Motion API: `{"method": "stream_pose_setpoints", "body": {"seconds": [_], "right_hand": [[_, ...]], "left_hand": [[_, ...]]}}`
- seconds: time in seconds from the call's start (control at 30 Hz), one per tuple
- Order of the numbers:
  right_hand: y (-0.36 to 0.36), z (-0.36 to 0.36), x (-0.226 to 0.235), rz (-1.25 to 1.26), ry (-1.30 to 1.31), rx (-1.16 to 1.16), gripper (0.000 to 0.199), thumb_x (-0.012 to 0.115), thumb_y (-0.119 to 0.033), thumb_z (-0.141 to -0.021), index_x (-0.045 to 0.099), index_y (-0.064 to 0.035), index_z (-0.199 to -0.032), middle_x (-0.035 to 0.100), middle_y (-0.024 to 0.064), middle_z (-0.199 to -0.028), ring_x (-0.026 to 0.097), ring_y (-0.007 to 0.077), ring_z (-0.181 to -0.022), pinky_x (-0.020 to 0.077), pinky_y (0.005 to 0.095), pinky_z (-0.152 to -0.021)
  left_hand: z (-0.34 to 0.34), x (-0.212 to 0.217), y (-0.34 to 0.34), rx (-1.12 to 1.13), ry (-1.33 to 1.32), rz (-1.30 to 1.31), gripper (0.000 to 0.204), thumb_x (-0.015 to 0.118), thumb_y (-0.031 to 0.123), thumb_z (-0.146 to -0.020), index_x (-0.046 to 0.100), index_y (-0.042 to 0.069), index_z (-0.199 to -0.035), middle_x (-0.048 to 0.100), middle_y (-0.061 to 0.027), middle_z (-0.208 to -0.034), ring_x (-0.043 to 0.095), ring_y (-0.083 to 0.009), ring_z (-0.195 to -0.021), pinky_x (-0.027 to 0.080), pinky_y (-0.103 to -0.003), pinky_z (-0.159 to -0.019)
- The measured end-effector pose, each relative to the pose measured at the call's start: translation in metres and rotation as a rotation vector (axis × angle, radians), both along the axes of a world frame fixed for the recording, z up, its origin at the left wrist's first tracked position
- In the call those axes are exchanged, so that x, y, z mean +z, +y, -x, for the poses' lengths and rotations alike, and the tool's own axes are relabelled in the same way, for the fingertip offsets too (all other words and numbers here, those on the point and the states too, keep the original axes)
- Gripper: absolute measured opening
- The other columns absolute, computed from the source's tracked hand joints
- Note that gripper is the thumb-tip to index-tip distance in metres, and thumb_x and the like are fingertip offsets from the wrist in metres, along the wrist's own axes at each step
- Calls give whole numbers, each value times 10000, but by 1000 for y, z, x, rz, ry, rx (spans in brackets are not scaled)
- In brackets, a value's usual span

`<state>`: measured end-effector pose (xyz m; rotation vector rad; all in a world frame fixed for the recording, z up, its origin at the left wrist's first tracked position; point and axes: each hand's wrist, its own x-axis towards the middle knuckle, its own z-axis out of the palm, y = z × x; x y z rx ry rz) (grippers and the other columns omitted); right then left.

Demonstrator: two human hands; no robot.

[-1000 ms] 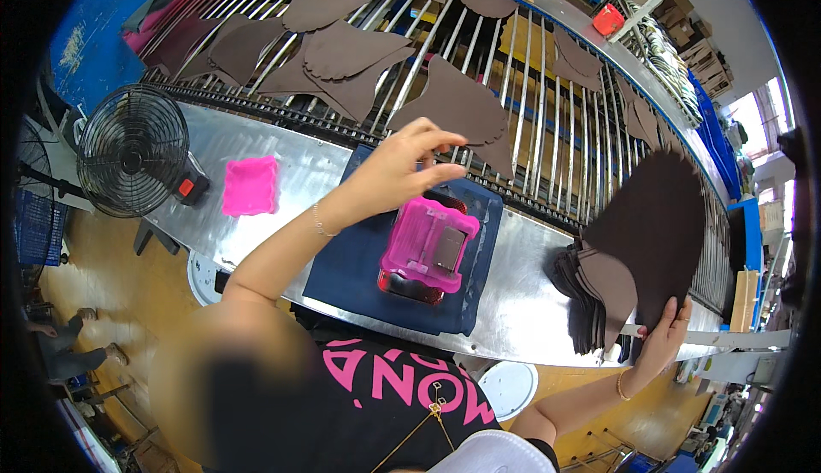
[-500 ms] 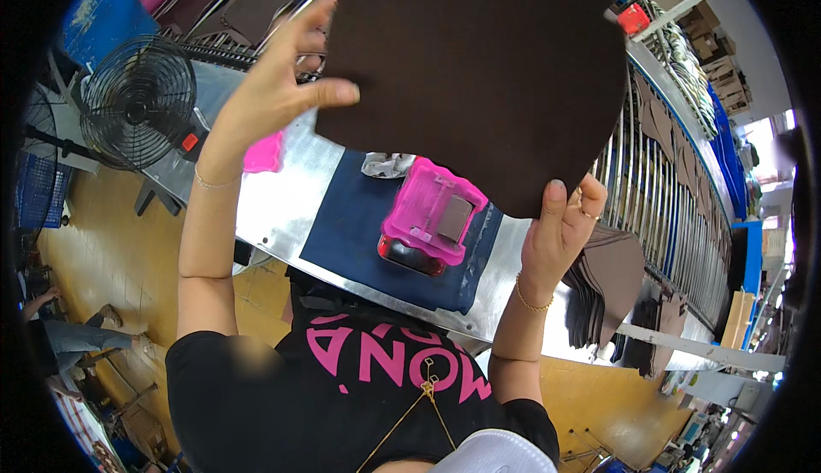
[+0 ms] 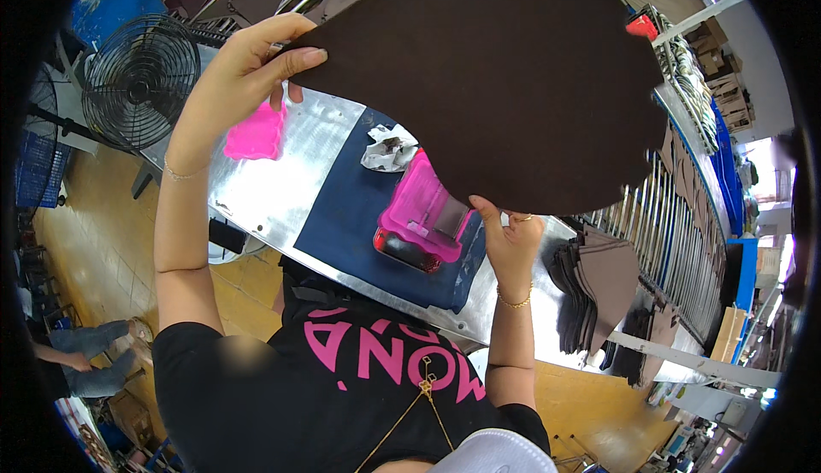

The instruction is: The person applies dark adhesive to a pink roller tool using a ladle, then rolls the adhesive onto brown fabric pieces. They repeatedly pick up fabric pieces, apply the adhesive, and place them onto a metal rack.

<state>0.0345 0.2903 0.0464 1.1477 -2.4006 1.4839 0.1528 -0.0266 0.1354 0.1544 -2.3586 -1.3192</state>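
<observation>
A large, dark brown cut panel (image 3: 505, 88) of sheet material is held up in front of me, over the table. My left hand (image 3: 256, 67) pinches its left corner between thumb and fingers. On the lower edge, my right hand (image 3: 516, 246) is closed with the thumb over the panel. Below it, a pink plastic tray (image 3: 404, 212) with a small brown block (image 3: 451, 217) inside rests on a red-and-black object (image 3: 406, 252). Crumpled white paper (image 3: 389, 150) lies beside the tray, partly hidden by the panel. Under these is a dark blue cloth (image 3: 338, 225).
A metal table (image 3: 256, 195) carries a pink plastic piece (image 3: 255, 134) at left, near a black fan (image 3: 141, 79). Stacked brown panels (image 3: 609, 276) stand at right beside a rack of metal bars (image 3: 676, 225). Another person's legs (image 3: 98, 349) show at far left.
My left hand has closed on the panel's left corner. The panel has turned and spread wider to the right, and my right hand has shifted left and down along its lower edge.
</observation>
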Motion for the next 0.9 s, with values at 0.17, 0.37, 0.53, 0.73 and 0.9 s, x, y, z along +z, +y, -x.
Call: {"method": "stream_pose_setpoints", "body": {"seconds": [0.17, 0.37, 0.53, 0.73, 0.9], "right_hand": [[4, 2, -10, 9, 81, 21, 146, 749, -70, -735, 698, 4, -850, 690, 134, -845, 647, 282, -743, 485, 330, -670], [50, 3, -8, -194, 215, -6, 151, 654, 25, -751, 677, -46, -882, 679, 80, -755, 621, 204, -673, 424, 338, -782], [103, -14, -29, -274, 91, -123, 175, 610, 26, -745, 679, -77, -868, 653, 75, -707, 555, 219, -601, 402, 333, -808], [207, -28, -27, -97, -105, -411, 115, 683, -52, -827, 646, 29, -901, 653, 53, -832, 575, 111, -767, 456, 239, -703], [246, -43, 63, 133, 84, -821, 53, 641, -3, -822, 623, 23, -864, 619, 39, -784, 505, 130, -690, 426, 233, -641]], "left_hand": [[-1, -14, -7, -35, -40, -8, 206, 611, 56, -884, 566, -5, -1076, 578, -13, -708, 571, -68, -532, 439, -205, -429], [8, -40, 33, -88, -296, -52, 31, 578, -48, -849, 580, -31, -874, 547, -42, -718, 605, -101, -554, 444, -222, -411], [33, -62, 66, -298, -270, 124, 90, 646, 27, -805, 635, 2, -891, 561, -59, -745, 611, -163, -584, 482, -265, -494], [66, -72, 118, -518, -47, 392, 104, 688, 118, -758, 680, 96, -859, 564, -51, -780, 600, -258, -705, 492, -339, -620], [106, -57, 178, -792, -65, 547, 279, 716, 220, -764, 647, 92, -1003, 518, -114, -1036, 608, -268, -705, 500, -360, -647]]}}
